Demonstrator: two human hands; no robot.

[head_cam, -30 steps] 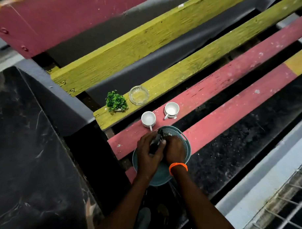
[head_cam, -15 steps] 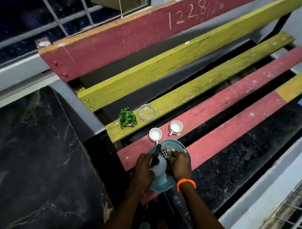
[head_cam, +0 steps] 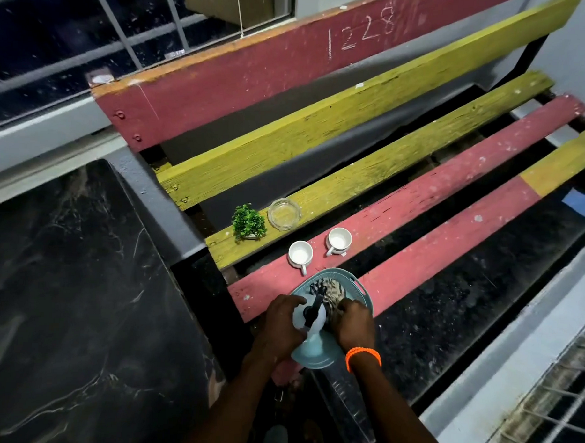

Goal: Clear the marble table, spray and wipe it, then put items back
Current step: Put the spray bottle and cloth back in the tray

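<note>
A person is gripping a white spray bottle (head_cam: 309,324) w/ left hand (head_cam: 282,323) over a teal tray (head_cam: 361,295) on the bench, right hand (head_cam: 352,321) pinching a soft cloth (head_cam: 331,294) beside it; bottle prob. light, smooth plastic, best held at the neck.

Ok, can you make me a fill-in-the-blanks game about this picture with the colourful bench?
1. The left hand grips a white ____ bottle.
2. The number of small white cups on the red bench slat is ____.
3. The right hand wears an ____ bracelet.
4. The little green plant stands on a ____ slat.

Missing words: spray; two; orange; yellow
</note>
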